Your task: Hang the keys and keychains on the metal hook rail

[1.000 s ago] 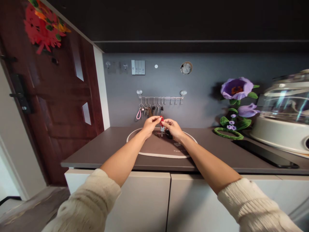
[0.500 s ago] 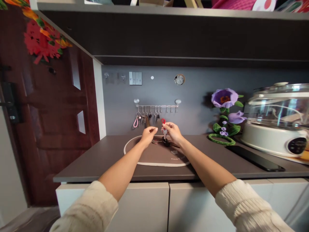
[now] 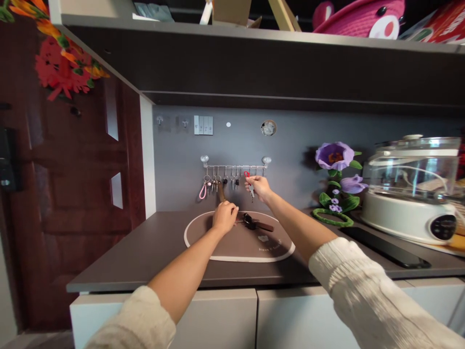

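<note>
My right hand [image 3: 258, 186] is raised to the wall-mounted hook rail [image 3: 235, 166] and pinches a key with a red loop [image 3: 249, 180]; the loop is up at one of the rail's hooks. Several other keys [image 3: 218, 183] hang from the hooks to the left, one on a pink strap [image 3: 202, 192]. My left hand [image 3: 225, 216] rests low over the oval brown mat [image 3: 218, 247] with its fingers curled, next to a dark key bunch [image 3: 254, 223] lying on the mat. I cannot tell whether the left fingers grip anything.
The grey counter [image 3: 138, 257] holds purple knitted flowers [image 3: 336, 182], a white appliance with a clear lid [image 3: 412, 194] and a black slab [image 3: 385, 247] at right. A dark wooden door [image 3: 65, 194] stands left. A shelf [image 3: 254, 39] overhangs above.
My right hand lifted the red-looped key from above the mat up to the hook rail. My left hand let go of it and sank to the mat. The view tilted upward.
</note>
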